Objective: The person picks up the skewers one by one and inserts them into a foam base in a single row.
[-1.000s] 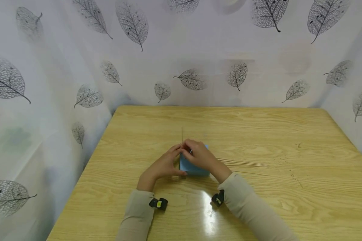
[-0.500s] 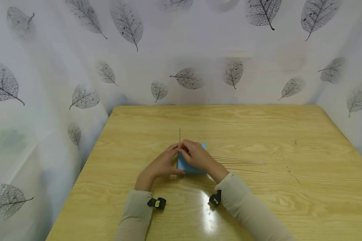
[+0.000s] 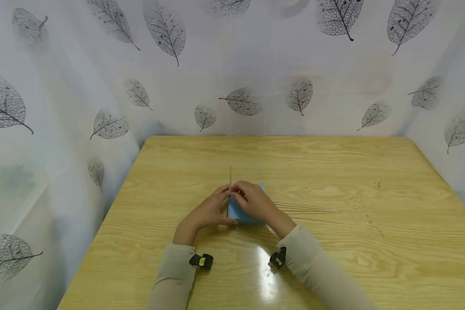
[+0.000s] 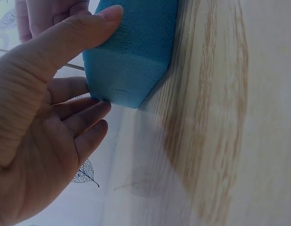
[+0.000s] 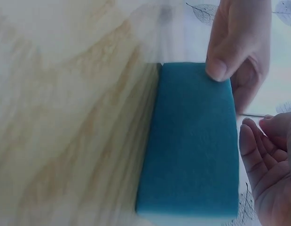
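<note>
A blue foam block [image 5: 192, 141] rests on the table, partly covered by both hands in the head view. My left hand [image 3: 207, 213] grips its left end, thumb on the near face and fingers round the far side, as the left wrist view shows. A thin stick [image 3: 230, 174] stands upright at the top of that end. My right hand [image 3: 257, 202] is over the block and pinches this stick between thumb and fingertips, close above the foam. In the left wrist view the stick [image 4: 75, 67] meets the block's upper face.
Several thin sticks [image 3: 310, 209] lie on the wooden table [image 3: 352, 172] to the right of the block, their left ends hidden behind the right hand and wrist. A leaf-print curtain [image 3: 271, 51] hangs along the table's back and left sides.
The head view has shifted slightly. Both hands keep their hold on the block and the stick, with hardly any visible movement.
</note>
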{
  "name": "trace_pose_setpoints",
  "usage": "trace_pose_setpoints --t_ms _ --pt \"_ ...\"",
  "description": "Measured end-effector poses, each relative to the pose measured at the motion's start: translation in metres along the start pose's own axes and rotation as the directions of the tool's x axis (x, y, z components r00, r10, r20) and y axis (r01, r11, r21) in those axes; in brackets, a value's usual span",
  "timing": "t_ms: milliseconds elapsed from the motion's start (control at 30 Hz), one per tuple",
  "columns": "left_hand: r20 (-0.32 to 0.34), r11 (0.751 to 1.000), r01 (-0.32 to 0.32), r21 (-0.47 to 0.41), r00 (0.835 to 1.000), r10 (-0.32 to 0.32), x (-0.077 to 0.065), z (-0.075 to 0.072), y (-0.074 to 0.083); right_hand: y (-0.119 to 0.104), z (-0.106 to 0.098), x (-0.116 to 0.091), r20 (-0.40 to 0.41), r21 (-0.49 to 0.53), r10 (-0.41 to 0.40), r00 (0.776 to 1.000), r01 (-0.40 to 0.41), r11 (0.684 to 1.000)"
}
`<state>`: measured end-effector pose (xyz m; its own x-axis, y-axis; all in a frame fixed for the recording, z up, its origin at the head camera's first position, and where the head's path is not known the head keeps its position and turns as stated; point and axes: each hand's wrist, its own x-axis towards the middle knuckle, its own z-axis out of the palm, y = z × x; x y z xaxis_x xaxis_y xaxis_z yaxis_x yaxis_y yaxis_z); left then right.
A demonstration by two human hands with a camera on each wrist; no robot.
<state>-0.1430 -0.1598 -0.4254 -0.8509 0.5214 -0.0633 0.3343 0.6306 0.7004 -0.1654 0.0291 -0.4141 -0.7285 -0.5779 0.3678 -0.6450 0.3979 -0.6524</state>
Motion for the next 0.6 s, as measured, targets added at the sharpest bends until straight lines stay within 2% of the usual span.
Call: trace_pose_setpoints --t_ms 300,600 --pt "0.003 0.997 0.051 0.055 0.999 -0.051 0.0 0.0 0.003 0.015 -0.028 -0.017 -0.102 -0.068 0.022 0.994 -0.029 0.997" --pt "0.021 0.997 0.047 0.062 0.999 -0.049 0.0 0.001 0.002 0.034 -0.054 -0.045 -0.138 -0.062 0.125 0.982 -0.135 0.989"
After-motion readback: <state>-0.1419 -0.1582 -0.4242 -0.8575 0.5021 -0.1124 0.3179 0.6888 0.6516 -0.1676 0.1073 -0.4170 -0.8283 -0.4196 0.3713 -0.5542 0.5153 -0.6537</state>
